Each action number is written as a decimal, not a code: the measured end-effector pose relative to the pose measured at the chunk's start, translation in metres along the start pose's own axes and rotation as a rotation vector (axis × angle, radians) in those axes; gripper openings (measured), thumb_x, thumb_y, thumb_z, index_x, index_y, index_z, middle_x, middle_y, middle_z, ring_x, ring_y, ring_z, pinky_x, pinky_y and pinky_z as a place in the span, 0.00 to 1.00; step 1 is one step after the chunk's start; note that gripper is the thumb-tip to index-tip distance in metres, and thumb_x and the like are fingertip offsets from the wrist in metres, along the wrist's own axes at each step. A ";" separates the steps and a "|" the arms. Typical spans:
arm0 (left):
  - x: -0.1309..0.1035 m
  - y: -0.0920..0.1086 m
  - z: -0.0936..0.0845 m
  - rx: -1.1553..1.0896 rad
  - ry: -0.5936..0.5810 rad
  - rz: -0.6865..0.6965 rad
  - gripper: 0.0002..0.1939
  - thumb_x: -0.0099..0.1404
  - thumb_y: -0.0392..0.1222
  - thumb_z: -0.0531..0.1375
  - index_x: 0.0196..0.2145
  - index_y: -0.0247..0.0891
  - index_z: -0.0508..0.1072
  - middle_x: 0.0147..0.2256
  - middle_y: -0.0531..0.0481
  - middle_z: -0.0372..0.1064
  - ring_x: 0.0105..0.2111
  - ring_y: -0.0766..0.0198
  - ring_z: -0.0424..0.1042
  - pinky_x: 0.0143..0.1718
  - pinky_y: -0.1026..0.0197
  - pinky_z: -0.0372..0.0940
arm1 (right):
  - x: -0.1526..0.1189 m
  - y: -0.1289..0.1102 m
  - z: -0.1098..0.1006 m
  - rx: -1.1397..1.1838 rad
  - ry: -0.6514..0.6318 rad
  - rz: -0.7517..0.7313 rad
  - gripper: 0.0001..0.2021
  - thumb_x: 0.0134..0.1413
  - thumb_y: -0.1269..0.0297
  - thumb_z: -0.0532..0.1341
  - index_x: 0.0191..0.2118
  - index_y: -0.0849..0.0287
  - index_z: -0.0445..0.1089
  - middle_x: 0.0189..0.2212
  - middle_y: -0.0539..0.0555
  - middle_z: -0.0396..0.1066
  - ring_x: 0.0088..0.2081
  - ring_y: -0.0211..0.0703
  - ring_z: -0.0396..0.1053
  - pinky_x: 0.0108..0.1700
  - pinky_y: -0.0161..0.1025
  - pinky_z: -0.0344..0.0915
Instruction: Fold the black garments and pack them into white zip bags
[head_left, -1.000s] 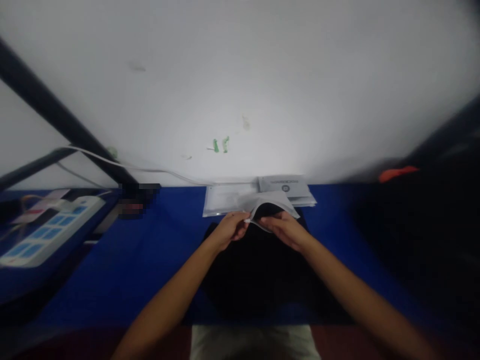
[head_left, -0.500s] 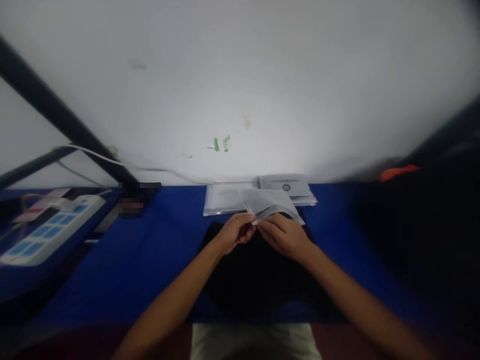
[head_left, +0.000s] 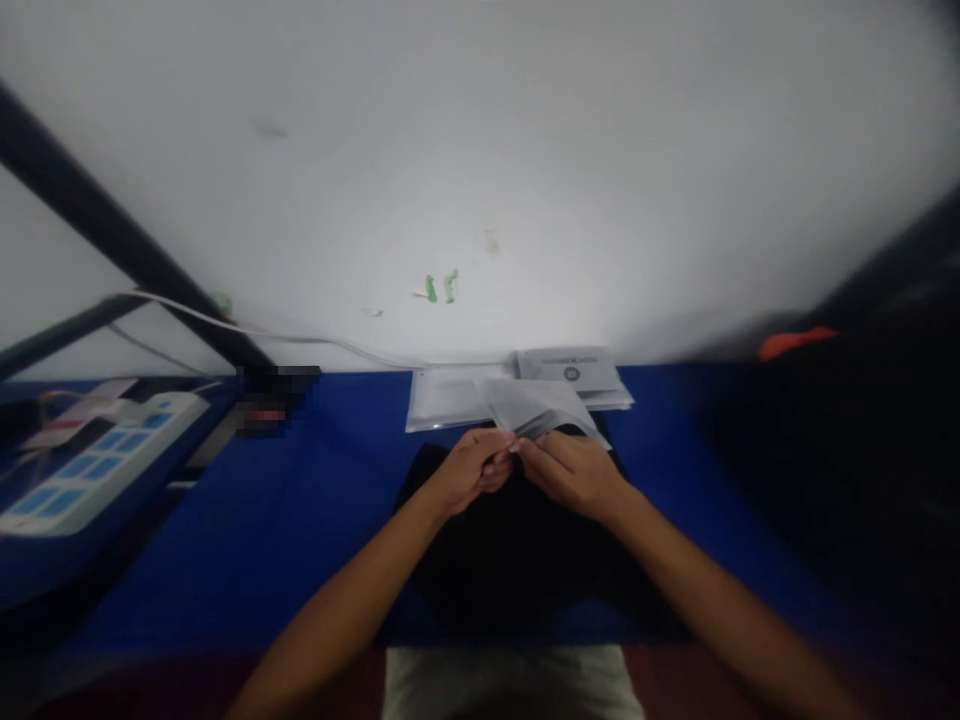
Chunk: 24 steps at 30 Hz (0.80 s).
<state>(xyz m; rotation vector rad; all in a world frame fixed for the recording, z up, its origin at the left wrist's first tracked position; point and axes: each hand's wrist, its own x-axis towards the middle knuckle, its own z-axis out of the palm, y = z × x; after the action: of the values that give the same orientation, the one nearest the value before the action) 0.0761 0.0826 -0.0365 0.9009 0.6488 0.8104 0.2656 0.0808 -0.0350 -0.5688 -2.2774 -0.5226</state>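
Observation:
A translucent plastic bag [head_left: 536, 402] lies over other flat bags, its near edge lifted at my fingers. My left hand [head_left: 476, 468] pinches the bag's near left corner. Close beside it, my right hand [head_left: 574, 472] is closed on the near edge of the same bag. Beneath the hands is a black cloth-like item [head_left: 517, 560]. Behind the held bag lie a clear flat bag [head_left: 446, 395] on the left and a printed bag [head_left: 570, 368] with a dark round logo on the right.
On the blue surface [head_left: 300, 520], a white power strip [head_left: 105, 460] with blue sockets lies at the left. A white cable [head_left: 277, 335] runs along the wall. An orange object [head_left: 795, 343] shows at the right, beside a dark area.
My left fingers have closed further at the bag's corner and my right hand has shifted slightly. The bag's near edge has changed shape a little.

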 end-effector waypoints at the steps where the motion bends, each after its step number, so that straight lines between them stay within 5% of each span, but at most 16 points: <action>1: -0.001 0.001 0.000 -0.009 0.003 0.007 0.23 0.61 0.50 0.62 0.18 0.37 0.56 0.12 0.62 0.46 0.12 0.76 0.44 0.15 0.69 0.37 | 0.001 0.002 -0.001 -0.015 -0.001 -0.005 0.08 0.60 0.73 0.58 0.45 0.64 0.68 0.24 0.51 0.68 0.25 0.37 0.63 0.25 0.36 0.57; 17: -0.008 0.038 -0.025 -0.279 0.139 0.132 0.24 0.57 0.42 0.62 0.16 0.40 0.49 0.12 0.63 0.40 0.12 0.76 0.40 0.12 0.69 0.40 | -0.035 0.058 -0.030 -0.211 -0.234 0.203 0.08 0.64 0.67 0.54 0.39 0.58 0.72 0.28 0.52 0.70 0.28 0.38 0.64 0.27 0.35 0.53; 24: -0.009 0.021 -0.016 -0.110 -0.141 0.017 0.22 0.59 0.47 0.62 0.15 0.38 0.57 0.11 0.58 0.51 0.12 0.73 0.52 0.14 0.67 0.47 | -0.052 0.058 -0.040 -0.264 -0.259 0.302 0.10 0.60 0.62 0.57 0.43 0.61 0.71 0.35 0.59 0.72 0.38 0.49 0.68 0.36 0.40 0.64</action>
<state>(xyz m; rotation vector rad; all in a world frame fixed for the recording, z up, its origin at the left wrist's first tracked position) 0.0518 0.0899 -0.0243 0.8561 0.4694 0.7828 0.3521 0.0947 -0.0348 -1.1494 -2.3149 -0.6315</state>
